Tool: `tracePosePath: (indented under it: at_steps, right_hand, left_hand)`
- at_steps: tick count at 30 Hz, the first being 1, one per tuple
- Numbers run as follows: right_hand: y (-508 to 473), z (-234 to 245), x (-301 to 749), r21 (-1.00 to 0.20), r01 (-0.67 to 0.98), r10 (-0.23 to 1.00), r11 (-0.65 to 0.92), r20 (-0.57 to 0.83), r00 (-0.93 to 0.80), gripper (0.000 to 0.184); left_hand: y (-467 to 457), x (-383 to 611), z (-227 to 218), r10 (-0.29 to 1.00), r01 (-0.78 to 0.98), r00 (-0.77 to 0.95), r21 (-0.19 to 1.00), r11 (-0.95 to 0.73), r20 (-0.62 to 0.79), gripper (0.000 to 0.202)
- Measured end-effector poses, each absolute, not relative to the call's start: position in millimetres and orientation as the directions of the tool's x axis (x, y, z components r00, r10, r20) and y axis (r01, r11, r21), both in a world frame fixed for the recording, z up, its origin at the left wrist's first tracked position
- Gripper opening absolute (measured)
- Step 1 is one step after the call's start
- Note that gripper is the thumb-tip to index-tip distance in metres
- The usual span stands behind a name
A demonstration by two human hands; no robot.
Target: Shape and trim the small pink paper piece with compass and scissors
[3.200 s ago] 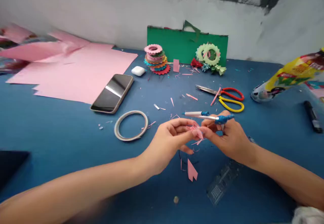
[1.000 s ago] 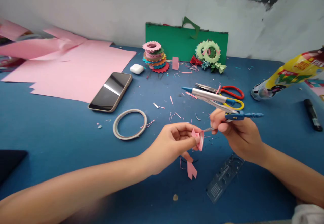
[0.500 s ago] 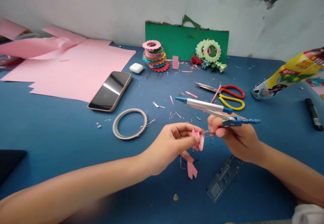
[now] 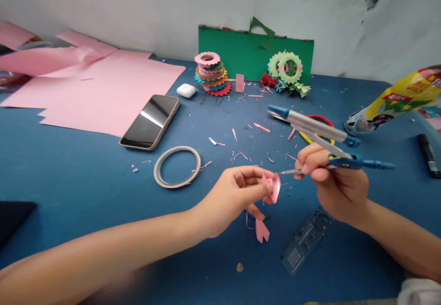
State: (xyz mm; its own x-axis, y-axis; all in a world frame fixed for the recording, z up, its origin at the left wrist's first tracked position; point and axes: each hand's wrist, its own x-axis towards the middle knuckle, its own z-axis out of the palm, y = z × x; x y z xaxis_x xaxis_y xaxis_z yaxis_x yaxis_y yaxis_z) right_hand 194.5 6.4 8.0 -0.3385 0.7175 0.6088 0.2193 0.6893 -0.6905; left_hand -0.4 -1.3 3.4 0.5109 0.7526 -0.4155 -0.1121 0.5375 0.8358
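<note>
Between the thumb and fingers of my left hand (image 4: 237, 192) is a small folded pink paper piece (image 4: 274, 187), partly covered by the thumb. My right hand (image 4: 339, 188) is closed around a drawing compass (image 4: 319, 128) with a silver pencil arm and blue ends. Its thin metal point sticks out leftward, close to the right edge of the folded paper. A notched pink paper strip (image 4: 262, 231) lies below my left hand. Under my right hand rests a clear plastic ruler (image 4: 306, 240). Scissors (image 4: 320, 130) with red and yellow handles are partly hidden behind the compass.
A roll of tape (image 4: 156, 169), a phone (image 4: 149, 121) and a white earbud case (image 4: 186, 90) lie to the left, near large pink sheets (image 4: 113, 89). Behind stand stacked paper rings (image 4: 210, 73) and a green board (image 4: 237, 43). A bottle (image 4: 389, 100) and black marker (image 4: 428, 155) are right.
My right hand has moved right with the compass, drawing its point back from the folded paper. My left hand stays nearly still, holding the paper.
</note>
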Motion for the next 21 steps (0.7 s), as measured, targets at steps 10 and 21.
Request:
tracePosePath:
  at_steps: [10,21]
  right_hand:
    - [6.5,4.4,193.0,-0.729,0.197,0.733,0.655,0.552,-0.396,0.012]
    - [7.7,5.4,190.0,-0.895,0.085,0.875,0.439,0.403,-0.269,0.016]
  left_hand:
    - [-1.1,-0.2,1.8,0.753,-0.141,0.519,0.828,0.542,-0.404,0.014]
    - [-2.1,-1.1,1.6,0.755,-0.137,0.521,0.834,0.535,-0.398,0.015]
